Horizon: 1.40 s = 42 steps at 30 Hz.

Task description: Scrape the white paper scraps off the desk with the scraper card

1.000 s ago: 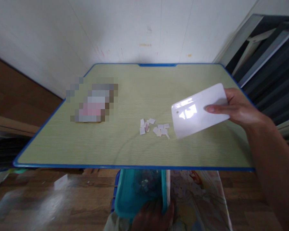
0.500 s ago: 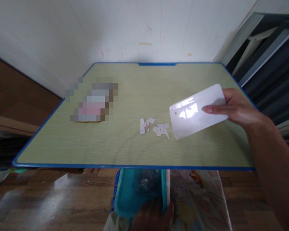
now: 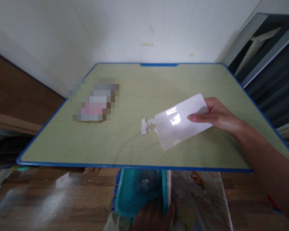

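Observation:
My right hand [image 3: 216,114] grips a glossy white plastic board [image 3: 180,128] with a small hole near its left end, thumb on top and fingers underneath. The board is tilted over the table, its left end covering most of one group of small white paper scraps. Further scraps [image 3: 144,126] show just left of it. Low at the front, in shadow, my left hand [image 3: 153,216] is closed over the near rim of a teal plastic tub [image 3: 130,202] below the table's edge. Dark, indistinct bits lie inside the tub.
The pale green table [image 3: 125,147] has a raised blue edge. A pixelated flat item [image 3: 95,104] lies on its left side. Behind stands a white wall [image 3: 135,29]. Patterned cloth [image 3: 197,199] is beside the tub, and a white piece [image 3: 62,180] lies on the wooden floor.
My right hand has moved the white board left and toward me, so it now covers most of the right-hand group of scraps. My left hand stays at the tub.

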Each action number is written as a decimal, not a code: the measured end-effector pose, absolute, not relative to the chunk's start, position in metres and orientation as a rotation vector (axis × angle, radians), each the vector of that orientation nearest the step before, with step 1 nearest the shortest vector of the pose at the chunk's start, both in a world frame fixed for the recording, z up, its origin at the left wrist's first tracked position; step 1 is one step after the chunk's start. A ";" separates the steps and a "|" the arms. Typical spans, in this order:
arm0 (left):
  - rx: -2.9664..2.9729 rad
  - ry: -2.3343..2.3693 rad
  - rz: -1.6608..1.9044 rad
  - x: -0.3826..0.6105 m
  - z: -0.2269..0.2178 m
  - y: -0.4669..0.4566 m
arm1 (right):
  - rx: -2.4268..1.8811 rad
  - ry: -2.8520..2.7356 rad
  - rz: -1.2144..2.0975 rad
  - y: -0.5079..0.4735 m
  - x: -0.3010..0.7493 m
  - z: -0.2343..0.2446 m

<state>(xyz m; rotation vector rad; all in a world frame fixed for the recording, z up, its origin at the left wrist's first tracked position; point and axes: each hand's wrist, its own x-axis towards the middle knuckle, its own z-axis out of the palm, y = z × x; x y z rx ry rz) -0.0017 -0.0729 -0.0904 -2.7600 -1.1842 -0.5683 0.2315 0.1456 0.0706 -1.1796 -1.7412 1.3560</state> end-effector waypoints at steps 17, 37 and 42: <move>-2.730 -1.181 -0.558 -0.002 -0.084 -0.071 | -1.058 -1.625 1.445 0.141 0.210 0.063; -2.769 -1.196 -0.546 -0.003 -0.094 -0.077 | -1.171 -1.684 1.519 0.155 0.231 0.065; -2.771 -1.166 -0.517 -0.004 -0.089 -0.075 | -1.147 -1.718 1.521 0.152 0.224 0.066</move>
